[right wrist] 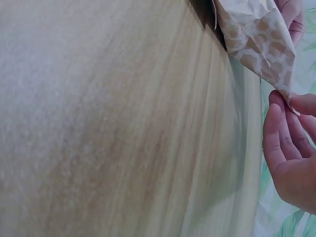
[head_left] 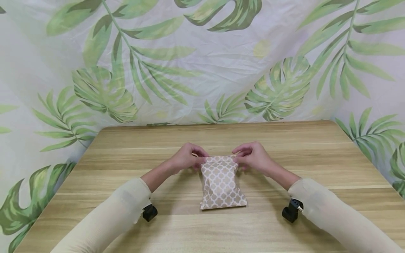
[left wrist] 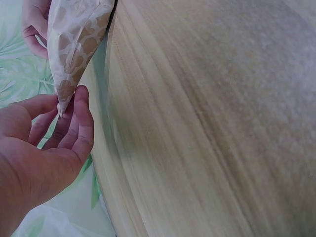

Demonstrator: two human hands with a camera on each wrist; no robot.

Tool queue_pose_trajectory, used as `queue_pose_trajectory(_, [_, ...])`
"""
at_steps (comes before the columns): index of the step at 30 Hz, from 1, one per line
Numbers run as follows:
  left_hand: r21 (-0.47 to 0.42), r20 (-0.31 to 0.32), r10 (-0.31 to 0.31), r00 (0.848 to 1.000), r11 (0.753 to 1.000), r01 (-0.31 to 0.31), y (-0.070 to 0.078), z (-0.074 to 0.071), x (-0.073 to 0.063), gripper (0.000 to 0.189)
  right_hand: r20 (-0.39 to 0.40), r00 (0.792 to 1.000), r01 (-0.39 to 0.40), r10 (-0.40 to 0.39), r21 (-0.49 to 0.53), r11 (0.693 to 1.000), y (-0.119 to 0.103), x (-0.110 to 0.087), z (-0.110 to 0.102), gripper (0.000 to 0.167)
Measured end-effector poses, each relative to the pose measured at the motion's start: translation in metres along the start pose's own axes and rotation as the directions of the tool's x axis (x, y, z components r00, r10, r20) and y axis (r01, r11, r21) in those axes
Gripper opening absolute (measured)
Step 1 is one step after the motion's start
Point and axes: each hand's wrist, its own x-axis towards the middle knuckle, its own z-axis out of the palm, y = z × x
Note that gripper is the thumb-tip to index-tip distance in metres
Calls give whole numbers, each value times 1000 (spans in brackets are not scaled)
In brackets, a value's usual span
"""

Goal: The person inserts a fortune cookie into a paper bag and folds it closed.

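Observation:
A small beige paper bag (head_left: 219,182) with a white lattice pattern lies on the wooden table, its middle bulging. Its top edge is folded over into a narrow band (head_left: 219,159). My left hand (head_left: 188,157) pinches the left end of that fold between thumb and fingers. At the right end, my right hand (head_left: 253,157) pinches the fold the same way, index finger raised a little. In the left wrist view the bag's corner (left wrist: 65,94) tapers into the thumb and fingertips. The right wrist view shows the other corner (right wrist: 284,81) held likewise. What fills the bag is hidden.
The wooden table (head_left: 126,211) reaches back to a hanging cloth (head_left: 221,70) printed with green leaves. Black wrist devices, one on the left (head_left: 149,212) and one on the right (head_left: 291,211), hang below the cream sleeves near the tabletop.

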Motion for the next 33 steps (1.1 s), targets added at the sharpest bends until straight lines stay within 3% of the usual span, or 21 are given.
queue_pose_trajectory(18, [25, 1, -39, 999, 999, 39, -2, 0, 5, 18, 41, 999, 17, -17, 11, 1000, 0, 1, -1, 22])
queue_pose_trajectory(33, [13, 3, -28, 1000, 1000, 28, -8, -4, -1, 26, 41, 999, 9, -7, -30, 1000, 5, -4, -7, 38])
